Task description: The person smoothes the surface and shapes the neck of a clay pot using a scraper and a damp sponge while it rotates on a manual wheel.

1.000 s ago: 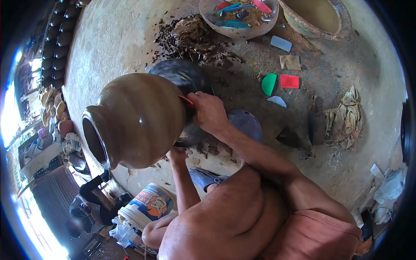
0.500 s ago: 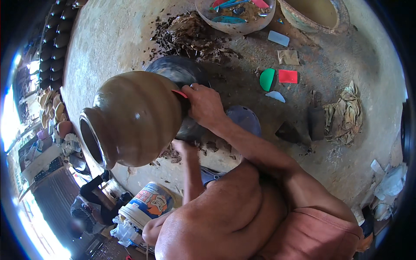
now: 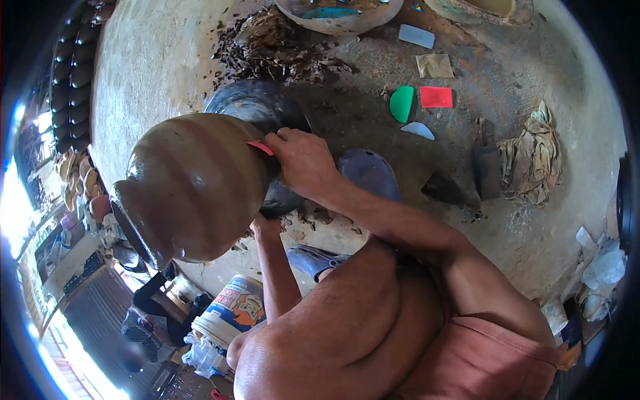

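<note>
Right hand [image 3: 304, 162] pinches red scraper [image 3: 259, 147] against pot [image 3: 197, 183] leftward, long axis slanting lower-left past wheel [image 3: 248, 100] edge (left hand [image 3: 267, 226]: fingers mostly hidden, hold unclear).

Salmon cloth garment [image 3: 493, 360], dull blue shoe [image 3: 313, 261], bare arms [image 3: 400, 217].
The garment looks plain, with a narrow seamed band along its edge; whether top or shorts is unclear. The shoe is rounded, with a darker opening. The right hand [image 3: 303, 160] and left hand [image 3: 266, 226] are bare too.
</note>
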A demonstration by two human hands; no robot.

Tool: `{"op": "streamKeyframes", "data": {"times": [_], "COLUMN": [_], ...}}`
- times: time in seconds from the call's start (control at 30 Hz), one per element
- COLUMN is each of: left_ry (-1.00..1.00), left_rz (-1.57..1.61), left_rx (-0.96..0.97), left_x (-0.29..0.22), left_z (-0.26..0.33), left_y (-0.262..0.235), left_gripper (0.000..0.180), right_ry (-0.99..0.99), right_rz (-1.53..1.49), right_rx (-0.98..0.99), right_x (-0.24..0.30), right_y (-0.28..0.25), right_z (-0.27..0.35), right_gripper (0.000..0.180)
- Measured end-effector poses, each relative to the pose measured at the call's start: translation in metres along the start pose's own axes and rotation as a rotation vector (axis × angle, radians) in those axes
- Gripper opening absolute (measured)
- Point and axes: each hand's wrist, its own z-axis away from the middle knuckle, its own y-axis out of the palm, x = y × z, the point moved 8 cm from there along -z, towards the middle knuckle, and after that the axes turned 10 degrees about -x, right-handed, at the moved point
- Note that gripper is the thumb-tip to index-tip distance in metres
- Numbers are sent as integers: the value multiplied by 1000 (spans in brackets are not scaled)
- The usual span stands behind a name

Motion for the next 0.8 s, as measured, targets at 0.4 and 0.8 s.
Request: {"op": "streamKeyframes", "data": {"times": [0.4,0.8], "left_ry": [50,63], "left_rz": [-52,46], "left_rx": [12,-231], "left_x": [-41,36], "left_z": [-23,49], "left_y": [-1,10], "left_gripper": [77,83], "right_ry": [-48,-293], "right_rz": [-102,-364], "right_rx": [-6,-116], "right_x": [-15,-3], "right_y": [-30,-12], "right_z": [-33,-67], "right_gripper": [30,44]}}
